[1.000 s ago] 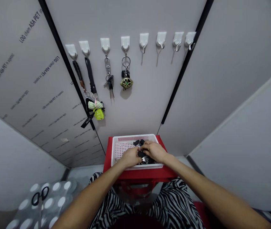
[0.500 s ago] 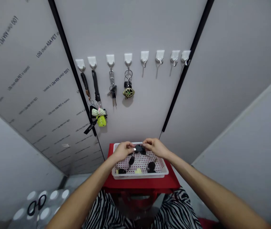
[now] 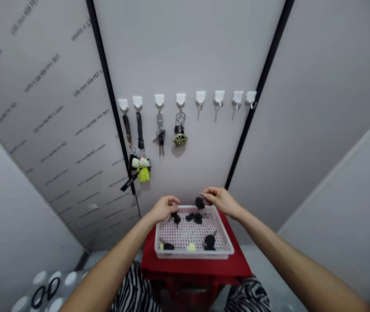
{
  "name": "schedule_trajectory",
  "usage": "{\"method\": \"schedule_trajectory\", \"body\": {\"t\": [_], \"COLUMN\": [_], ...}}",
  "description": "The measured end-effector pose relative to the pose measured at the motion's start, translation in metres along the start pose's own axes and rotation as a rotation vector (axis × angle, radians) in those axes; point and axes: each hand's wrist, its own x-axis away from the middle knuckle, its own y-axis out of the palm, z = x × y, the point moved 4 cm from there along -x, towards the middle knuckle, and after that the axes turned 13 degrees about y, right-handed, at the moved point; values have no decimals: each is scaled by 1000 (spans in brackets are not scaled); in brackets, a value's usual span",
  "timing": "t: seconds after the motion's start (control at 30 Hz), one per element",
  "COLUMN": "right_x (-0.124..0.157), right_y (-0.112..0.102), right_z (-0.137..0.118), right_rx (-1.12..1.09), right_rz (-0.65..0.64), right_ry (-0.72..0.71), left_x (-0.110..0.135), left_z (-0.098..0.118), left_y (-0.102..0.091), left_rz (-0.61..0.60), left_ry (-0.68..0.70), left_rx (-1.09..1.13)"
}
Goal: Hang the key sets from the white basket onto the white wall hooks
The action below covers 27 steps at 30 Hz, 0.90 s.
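My left hand (image 3: 164,209) pinches a bunch of dark keys (image 3: 176,218) at the back left of a white perforated plastic basket (image 3: 194,255). My right hand (image 3: 220,201) is closed at the fingertips on a key ring with a round black piece (image 3: 199,202), held above the basket's back rim. Just below it, other black keys (image 3: 198,218) lie inside. Nearer the front are a black key with a yellow part (image 3: 168,246), a pale yellow piece (image 3: 191,247) and a round black bunch (image 3: 209,241).
A red stool (image 3: 198,268) carries the basket. White hooks (image 3: 181,99) line the wall ahead; the four on the left hold key sets, including one with a gold eye-shaped charm (image 3: 180,139) and one with a lime-yellow tag (image 3: 143,174). Black-handled scissors (image 3: 45,292) lie lower left.
My hands have moved apart. The right hand has raised the round black piece on its ring, and the left has drawn dark keys toward the back left. The view has shifted slightly.
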Motion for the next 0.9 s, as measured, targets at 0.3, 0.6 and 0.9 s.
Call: {"method": "schedule_trajectory", "body": {"t": [0.3, 0.6, 0.9], "right_x": [-6, -18, -45], "right_y": [-42, -78, -82], "right_z": [-98, -195, -204], "right_rx": [33, -376, -417], "right_rz": [188, 434, 588], "right_ry": [-209, -414, -256], "left_x": [-41, -77, -97], "left_z": [108, 225, 237], "left_y": [-4, -10, -17], "left_rz": [222, 469, 512], "left_ry": [371, 645, 528], "left_rx": [-243, -464, -683]}}
